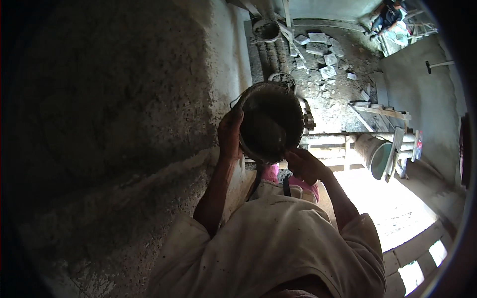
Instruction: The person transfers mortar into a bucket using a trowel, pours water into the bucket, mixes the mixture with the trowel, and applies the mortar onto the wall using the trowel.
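Observation:
A dark, mortar-stained bucket point(263, 107) is held up in front of my body, with its mouth toward me. My left hand point(230, 136) grips its left side, the thumb up near the rim. At the lower right of the rim my right hand point(305, 166) is closed. Its fingertips reach the bucket's mouth, where a rounded, greyish shape point(271, 133) shows inside. Shadow hides whether that shape is a tool in my right hand or part of the contents.
A rough, partly plastered wall point(119, 99) rises close on my left. Wooden scaffold poles point(325, 140) run below, beside a tilted bucket point(370, 151). Broken blocks point(318, 48) lie on the ground; another bucket point(267, 31) stands ahead. A person point(389, 17) is far right. A hammer point(439, 64) shows against the right wall.

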Available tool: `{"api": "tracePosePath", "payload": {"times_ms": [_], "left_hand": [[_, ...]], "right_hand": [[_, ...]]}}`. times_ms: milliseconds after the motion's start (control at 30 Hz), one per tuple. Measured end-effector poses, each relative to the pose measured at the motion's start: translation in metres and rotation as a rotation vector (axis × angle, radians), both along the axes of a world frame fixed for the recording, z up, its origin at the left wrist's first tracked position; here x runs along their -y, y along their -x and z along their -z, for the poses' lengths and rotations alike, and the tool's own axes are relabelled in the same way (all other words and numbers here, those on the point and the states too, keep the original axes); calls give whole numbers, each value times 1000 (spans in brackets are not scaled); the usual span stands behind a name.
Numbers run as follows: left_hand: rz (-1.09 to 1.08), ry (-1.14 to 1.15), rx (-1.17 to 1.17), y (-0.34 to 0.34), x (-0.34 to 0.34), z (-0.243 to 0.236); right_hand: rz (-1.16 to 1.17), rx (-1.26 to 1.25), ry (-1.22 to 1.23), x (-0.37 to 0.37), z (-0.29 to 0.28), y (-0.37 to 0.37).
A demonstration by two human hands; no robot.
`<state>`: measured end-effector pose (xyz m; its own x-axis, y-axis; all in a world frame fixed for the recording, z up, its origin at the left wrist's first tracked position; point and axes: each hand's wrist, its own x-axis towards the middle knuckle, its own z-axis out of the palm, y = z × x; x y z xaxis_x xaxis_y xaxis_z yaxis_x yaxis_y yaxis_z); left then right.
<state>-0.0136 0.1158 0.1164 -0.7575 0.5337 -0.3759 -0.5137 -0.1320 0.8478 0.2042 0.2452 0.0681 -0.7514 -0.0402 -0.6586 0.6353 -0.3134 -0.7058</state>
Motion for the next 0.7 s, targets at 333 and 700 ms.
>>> {"api": "tracePosePath", "payload": {"times_ms": [333,700], "left_hand": [[-424,497,-255,18,80,126],[-382,760,-309,-20,183,110]], "right_hand": [[431,-94,277,19,2,60],[392,-317,-937,97,53,249]]}}
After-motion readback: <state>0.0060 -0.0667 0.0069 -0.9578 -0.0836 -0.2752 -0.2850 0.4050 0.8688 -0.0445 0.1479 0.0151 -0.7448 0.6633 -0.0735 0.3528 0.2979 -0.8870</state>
